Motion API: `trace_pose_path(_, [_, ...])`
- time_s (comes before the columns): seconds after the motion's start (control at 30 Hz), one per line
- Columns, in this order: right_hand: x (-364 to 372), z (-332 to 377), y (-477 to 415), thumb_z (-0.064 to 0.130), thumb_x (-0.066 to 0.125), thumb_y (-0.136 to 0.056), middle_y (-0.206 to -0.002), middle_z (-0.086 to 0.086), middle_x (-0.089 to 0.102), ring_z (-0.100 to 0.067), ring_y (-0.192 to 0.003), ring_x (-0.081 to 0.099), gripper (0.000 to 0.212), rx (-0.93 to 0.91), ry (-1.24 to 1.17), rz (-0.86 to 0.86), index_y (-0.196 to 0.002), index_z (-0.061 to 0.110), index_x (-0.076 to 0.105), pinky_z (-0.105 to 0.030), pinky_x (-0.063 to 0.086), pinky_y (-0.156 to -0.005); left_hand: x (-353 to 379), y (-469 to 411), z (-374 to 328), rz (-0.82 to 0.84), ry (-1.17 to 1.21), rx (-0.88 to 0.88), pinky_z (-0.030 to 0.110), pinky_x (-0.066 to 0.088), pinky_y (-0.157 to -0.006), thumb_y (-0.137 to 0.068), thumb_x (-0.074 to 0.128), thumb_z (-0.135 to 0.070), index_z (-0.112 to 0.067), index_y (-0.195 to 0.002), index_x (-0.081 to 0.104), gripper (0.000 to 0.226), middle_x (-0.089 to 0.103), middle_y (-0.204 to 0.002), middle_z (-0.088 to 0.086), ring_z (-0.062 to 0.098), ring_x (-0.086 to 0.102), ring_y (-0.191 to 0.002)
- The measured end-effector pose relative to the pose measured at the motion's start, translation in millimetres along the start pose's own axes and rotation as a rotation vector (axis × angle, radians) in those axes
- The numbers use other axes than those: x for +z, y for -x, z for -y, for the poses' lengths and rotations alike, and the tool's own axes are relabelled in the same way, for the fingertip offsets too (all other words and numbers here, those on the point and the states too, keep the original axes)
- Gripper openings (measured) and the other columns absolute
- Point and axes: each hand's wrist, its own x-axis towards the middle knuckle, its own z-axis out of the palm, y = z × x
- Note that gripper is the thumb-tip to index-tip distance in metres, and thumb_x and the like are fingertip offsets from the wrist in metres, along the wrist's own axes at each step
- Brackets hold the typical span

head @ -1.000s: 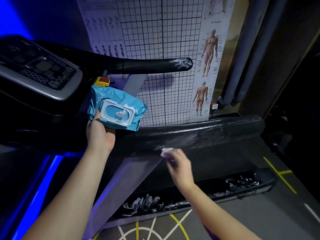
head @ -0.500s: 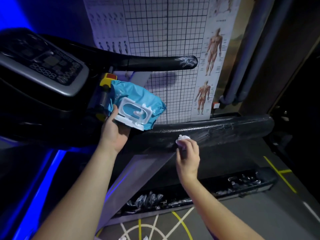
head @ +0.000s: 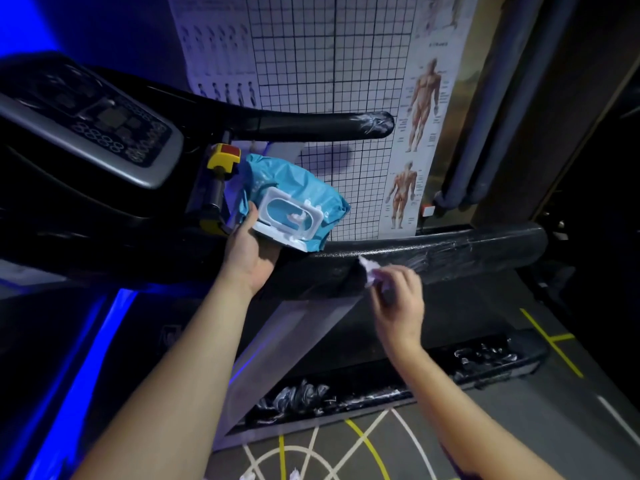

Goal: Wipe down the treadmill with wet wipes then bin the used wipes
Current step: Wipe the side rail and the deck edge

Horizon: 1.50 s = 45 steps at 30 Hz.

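Wipe (head: 371,274), crumpled into a small white wad, sits pinched in the curled fingertips of the right hand (head: 398,299), right at the near edge of the treadmill's black padded handrail (head: 478,245); motion blur hides whether it touches the rail. It looks soft, damp and nearly weightless, so a bunched grip with the wad proud of the fingers should press it well, though a thin sheet may tear or slip out on the rail's textured skin. The left hand (head: 251,252) cradles the blue wipes pack (head: 301,199) from beneath, thumb against its white flip lid (head: 287,216), which stands open with a sheet poking out. That pack looks floppy; holding it by the stiff lid frame seems steadiest. Small white scraps (head: 294,474) lie on the floor (head: 519,427) below.
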Motion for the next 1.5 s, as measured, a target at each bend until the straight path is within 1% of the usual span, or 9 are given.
trace_pose_path(0.23, [25, -13, -8, -0.012, 0.065, -0.081, -0.109, -0.006, 0.065, -0.028, -0.097, 0.057, 0.026, -0.237, 0.139, 0.156, -0.101, 0.004, 0.070, -0.025, 0.043, -0.089, 1, 1, -3, 0.009, -0.002, -0.030, 0.040, 0.059, -0.091, -0.108, 0.045, -0.043, -0.010, -0.144, 0.058, 0.050, 0.069, -0.130, 0.017, 0.028, 0.070, -0.109])
trace_pose_path(0.33, [19, -26, 1, -0.004, 0.069, -0.086, -0.108, -0.004, 0.062, -0.027, -0.093, 0.055, 0.021, -0.367, 0.279, 0.337, -0.104, 0.007, 0.069, -0.034, 0.051, -0.076, 3, 3, -6, 0.004, -0.021, -0.034, 0.038, 0.060, -0.082, -0.108, 0.045, -0.043, -0.011, -0.143, 0.059, 0.049, 0.072, -0.122, 0.016, 0.026, 0.074, -0.100])
trace_pose_path(0.43, [10, -46, 27, -0.001, 0.073, -0.080, -0.100, 0.000, 0.061, -0.028, -0.092, 0.060, 0.027, -0.162, 0.406, 0.503, -0.103, 0.014, 0.072, -0.037, 0.054, -0.062, 2, 4, -5, 0.003, -0.019, -0.037, 0.040, 0.061, -0.084, -0.108, 0.046, -0.043, -0.011, -0.144, 0.058, 0.050, 0.068, -0.133, 0.019, 0.029, 0.072, -0.108])
trace_pose_path(0.63, [-22, -29, 3, -0.001, 0.076, -0.077, -0.086, 0.005, 0.063, -0.019, -0.081, 0.055, 0.024, 0.014, 0.239, 0.158, -0.090, 0.018, 0.071, -0.033, 0.048, -0.075, 0, 0, -1, 0.039, -0.003, -0.042, 0.042, 0.060, -0.090, -0.108, 0.047, -0.042, -0.012, -0.145, 0.057, 0.049, 0.066, -0.136, 0.020, 0.033, 0.068, -0.116])
trace_pose_path(0.83, [-22, -6, -44, 0.005, 0.066, -0.093, -0.083, 0.015, 0.075, 0.003, -0.081, 0.069, 0.006, 0.376, -0.247, 0.212, -0.094, 0.011, 0.067, -0.019, 0.050, -0.073, -3, -2, -2, 0.056, -0.014, -0.050, 0.041, 0.059, -0.091, -0.108, 0.046, -0.044, -0.013, -0.144, 0.058, 0.049, 0.066, -0.137, 0.019, 0.032, 0.067, -0.119])
trace_pose_path(1.03, [-18, -24, -39, 0.012, 0.071, -0.087, -0.100, 0.003, 0.056, -0.003, -0.077, 0.059, 0.013, 0.420, -0.003, -0.028, -0.099, 0.017, 0.071, -0.021, 0.048, -0.076, -1, 1, -4, 0.048, -0.021, -0.052, 0.038, 0.060, -0.085, -0.108, 0.046, -0.043, -0.012, -0.144, 0.058, 0.049, 0.067, -0.134, 0.019, 0.028, 0.070, -0.107])
trace_pose_path(1.17, [-8, -24, -31, 0.017, 0.070, -0.089, -0.103, 0.001, 0.056, -0.017, -0.086, 0.063, 0.017, 0.383, 0.013, 0.010, -0.105, 0.018, 0.065, -0.035, 0.054, -0.081, 1, 3, -3, 0.044, -0.015, -0.046, 0.037, 0.061, -0.081, -0.108, 0.046, -0.042, -0.013, -0.144, 0.058, 0.048, 0.070, -0.127, 0.016, 0.026, 0.071, -0.103])
trace_pose_path(1.3, [-1, -18, -19, 0.018, 0.070, -0.091, -0.109, 0.005, 0.055, -0.005, -0.088, 0.064, 0.026, 0.327, -0.047, 0.002, -0.118, 0.017, 0.070, -0.016, 0.052, -0.083, 0, 2, -3, 0.051, -0.024, -0.039, 0.035, 0.060, -0.079, -0.109, 0.044, -0.042, -0.014, -0.142, 0.060, 0.046, 0.072, -0.122, 0.014, 0.025, 0.071, -0.101])
trace_pose_path(1.5, [18, -14, -7, 0.014, 0.072, -0.090, -0.107, 0.005, 0.060, -0.010, -0.091, 0.064, 0.011, 0.320, -0.043, -0.081, -0.101, 0.013, 0.071, -0.025, 0.054, -0.082, -1, 0, 0, 0.040, -0.026, -0.044, 0.038, 0.059, -0.084, -0.108, 0.045, -0.043, -0.014, -0.143, 0.059, 0.048, 0.068, -0.131, 0.017, 0.026, 0.070, -0.106])
